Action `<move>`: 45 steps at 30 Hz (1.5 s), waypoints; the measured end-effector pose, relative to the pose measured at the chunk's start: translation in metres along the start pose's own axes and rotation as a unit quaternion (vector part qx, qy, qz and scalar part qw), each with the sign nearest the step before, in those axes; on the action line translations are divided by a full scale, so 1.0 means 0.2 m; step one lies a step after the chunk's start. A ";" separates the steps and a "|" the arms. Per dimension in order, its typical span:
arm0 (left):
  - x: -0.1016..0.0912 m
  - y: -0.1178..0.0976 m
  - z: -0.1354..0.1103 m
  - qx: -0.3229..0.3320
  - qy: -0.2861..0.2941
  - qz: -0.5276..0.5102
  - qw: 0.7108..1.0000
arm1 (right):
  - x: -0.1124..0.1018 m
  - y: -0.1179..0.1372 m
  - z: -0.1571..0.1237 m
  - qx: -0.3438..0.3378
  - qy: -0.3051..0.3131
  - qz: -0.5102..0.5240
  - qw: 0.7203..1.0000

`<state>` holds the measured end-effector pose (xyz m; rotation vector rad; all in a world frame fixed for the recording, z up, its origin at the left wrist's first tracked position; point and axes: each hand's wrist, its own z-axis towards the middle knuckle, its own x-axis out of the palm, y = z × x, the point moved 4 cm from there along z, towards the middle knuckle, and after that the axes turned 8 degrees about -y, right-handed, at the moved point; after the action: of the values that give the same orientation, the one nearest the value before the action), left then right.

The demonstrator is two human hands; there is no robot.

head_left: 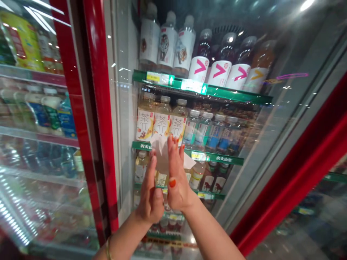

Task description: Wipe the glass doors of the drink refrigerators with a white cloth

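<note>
My left hand and my right hand are raised side by side in front of a glass-fronted drinks cooler, palms turned toward each other with a narrow gap. A thin white tissue shows between the fingers and sticks out past the right side of my right hand. My right fingers point up, nails orange, and seem to hold the tissue; the exact grip is hidden. My left fingers are stretched upward beside its left edge, with the thumb bent inward.
Behind the glass, shelves hold white-labelled tea bottles, clear water bottles and dark drinks with pink marks. Red door frames stand at left and right. Another cooler shelf with bottles is at the left.
</note>
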<state>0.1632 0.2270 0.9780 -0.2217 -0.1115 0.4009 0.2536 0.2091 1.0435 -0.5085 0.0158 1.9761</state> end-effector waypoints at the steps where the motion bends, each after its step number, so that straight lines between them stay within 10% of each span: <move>1: 0.04 -0.01 0.02 0.021 0.017 0.036 0.999 | -0.02 -0.01 -0.01 0.008 -0.011 0.039 0.999; 7: 0.01 0.12 0.11 -0.001 0.003 0.254 0.967 | -0.36 -0.27 -0.15 0.029 -0.093 0.180 0.979; 12: 0.04 0.07 0.24 0.001 -0.100 0.253 0.962 | -0.59 -0.58 -0.42 0.062 -0.170 -0.071 0.981; 16: 0.20 -0.05 0.13 0.110 -0.025 0.277 0.954 | -0.58 -0.72 -0.55 0.078 -0.160 -0.182 0.967; 19: 0.14 -0.01 0.02 0.159 0.040 0.310 0.936 | -0.53 -0.75 -0.59 0.078 -0.143 -0.213 0.963; 25: 0.08 0.04 0.24 0.069 -0.045 0.351 0.933 | -0.52 -0.73 -0.58 0.068 -0.154 -0.224 0.960; 30: 0.18 -0.06 0.10 0.281 0.103 0.331 0.895 | -0.51 -0.74 -0.60 0.082 -0.163 -0.222 0.958; 36: 0.07 0.03 0.59 0.115 -0.032 0.350 0.929 | -0.49 -0.73 -0.58 0.080 -0.162 -0.238 0.954; 40: 0.27 -0.13 0.52 0.348 0.134 0.287 0.883 | -0.57 -0.73 -0.56 0.058 -0.145 -0.219 0.963; 43: 0.14 -0.07 0.45 0.444 0.190 0.268 0.834 | -0.62 -0.76 -0.56 0.039 -0.114 -0.197 0.973; 45: 0.01 0.03 0.61 0.380 0.146 0.294 0.865 | -0.64 -0.78 -0.56 0.031 -0.114 -0.206 0.971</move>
<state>0.1439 0.2563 1.0949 0.4854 0.4275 0.9801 0.4736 0.1436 1.0206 -0.2184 -0.1600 1.6076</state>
